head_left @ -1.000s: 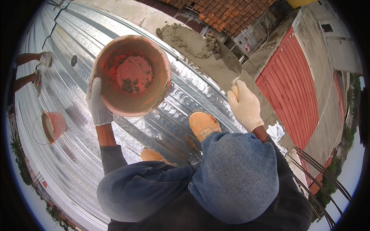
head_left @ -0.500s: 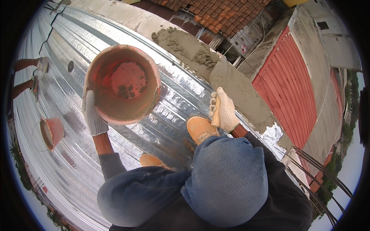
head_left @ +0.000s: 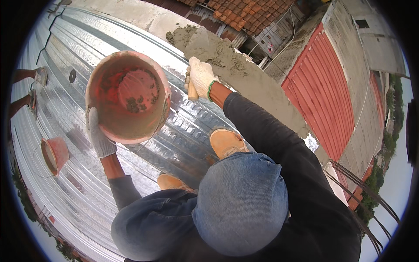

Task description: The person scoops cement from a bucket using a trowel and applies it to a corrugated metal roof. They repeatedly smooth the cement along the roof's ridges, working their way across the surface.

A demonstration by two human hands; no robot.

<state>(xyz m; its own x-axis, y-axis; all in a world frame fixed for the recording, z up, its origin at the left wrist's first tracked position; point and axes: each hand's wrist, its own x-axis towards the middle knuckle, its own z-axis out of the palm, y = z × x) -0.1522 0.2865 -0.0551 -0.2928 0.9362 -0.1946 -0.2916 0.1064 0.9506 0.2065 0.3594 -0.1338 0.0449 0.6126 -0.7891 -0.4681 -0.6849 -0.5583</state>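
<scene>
Basically, both hands are busy. L hand (head_left: pixel 97 133) grips the red bucket (head_left: pixel 115 102) one-handed at its lower-left rim, thumb side showing, other fingers mostly hidden behind. Bucket's mouth faces the camera, out over the metal roof (head_left: pixel 65 113), w/ just a few grey clumps (head_left: pixel 132 105) in the bottom. R hand (head_left: pixel 200 78) is curled tight round the grip end of a trowel (head_left: pixel 192 92), right by the wet cement (head_left: pixel 238 67) on the wall top (head_left: pixel 146 18); blade's hard to make out there, prob. smeared w/ the same stuff.

Risks, IMO: bucket could twist or slip, b/c it hangs off one rim hold & a knit glove gets slick if wet. Tip it more & the clumps may drop on the roof. Too hard a push w/ the trowel could shove cement off the far edge, toward the tiled roof (head_left: pixel 251 17) beyond. Footing's another one: boots (head_left: pixel 224 143) are on shiny ridged metal, R arm's stretched well fwd, so balance could go, esp. w/ no free hand to grab anything. A dropped bucket might also roll toward the co-worker's feet (head_left: pixel 40 76) or the second bucket (head_left: pixel 57 153).
</scene>
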